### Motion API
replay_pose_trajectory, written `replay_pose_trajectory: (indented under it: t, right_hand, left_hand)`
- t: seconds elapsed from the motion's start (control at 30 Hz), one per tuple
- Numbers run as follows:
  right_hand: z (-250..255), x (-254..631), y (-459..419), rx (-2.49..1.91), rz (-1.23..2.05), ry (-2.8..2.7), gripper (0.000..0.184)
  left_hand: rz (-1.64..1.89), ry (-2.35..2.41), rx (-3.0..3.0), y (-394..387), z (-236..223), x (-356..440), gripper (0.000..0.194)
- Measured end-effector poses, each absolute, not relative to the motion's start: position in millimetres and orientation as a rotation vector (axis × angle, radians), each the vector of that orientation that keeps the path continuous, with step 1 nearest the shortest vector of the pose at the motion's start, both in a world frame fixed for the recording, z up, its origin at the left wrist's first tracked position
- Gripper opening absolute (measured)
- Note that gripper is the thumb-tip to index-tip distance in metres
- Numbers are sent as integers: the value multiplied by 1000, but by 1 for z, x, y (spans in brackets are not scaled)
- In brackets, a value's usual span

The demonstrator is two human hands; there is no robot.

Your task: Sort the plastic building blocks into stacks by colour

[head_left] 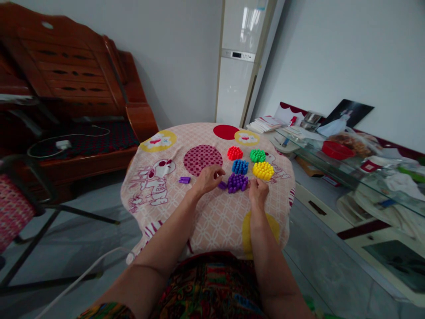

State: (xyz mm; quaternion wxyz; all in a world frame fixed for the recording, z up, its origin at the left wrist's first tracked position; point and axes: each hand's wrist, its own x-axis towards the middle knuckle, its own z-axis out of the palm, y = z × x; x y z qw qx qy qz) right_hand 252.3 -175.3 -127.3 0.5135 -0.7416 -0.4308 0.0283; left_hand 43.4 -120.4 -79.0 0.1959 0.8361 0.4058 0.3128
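A cluster of small purple pegs (237, 182) stands on the cloth-covered table between my hands. My left hand (210, 179) hovers just left of it with the fingers curved and apart, holding nothing that I can see. A loose purple piece (222, 185) lies between that hand and the cluster. Farther left, a few purple pegs (184, 180) lie side by side. My right hand (259, 191) is closed at the cluster's right edge; what its fingertips hold, if anything, is hidden. Behind are blue (240, 167), yellow (263, 170), red (235, 153) and green (257, 155) clusters.
The tablecloth (212, 217) has a printed dog and coloured circles. A glass-topped cabinet (332, 164) with papers, a red bowl (337, 149) and bags stands at right. To the left are a wooden bench (76, 66) and a chair with metal legs (33, 239).
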Motion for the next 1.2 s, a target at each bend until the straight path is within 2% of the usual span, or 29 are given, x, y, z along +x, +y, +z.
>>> replay_pose_trajectory:
  t: [0.27, 0.67, 0.9, 1.1, 1.2]
  right_hand:
    - [-126, 251, -176, -1784, 48, -1034, 33]
    - [-127, 251, -176, -1758, 29, -1036, 32]
    - [-127, 252, -176, -1769, 47, -1043, 32]
    - [-127, 251, -176, -1746, 42, -1040, 31]
    - [-127, 251, -175, -1737, 39, -1035, 32]
  left_hand:
    - [486, 1089, 2471, -115, -89, 35, 34]
    - [515, 1246, 2567, -110, -93, 37, 18]
    - [545, 1144, 2615, -109, -96, 36, 31]
    - [432, 1265, 2668, -115, -92, 38, 18]
    - [404, 1282, 2671, -117, -91, 40, 19]
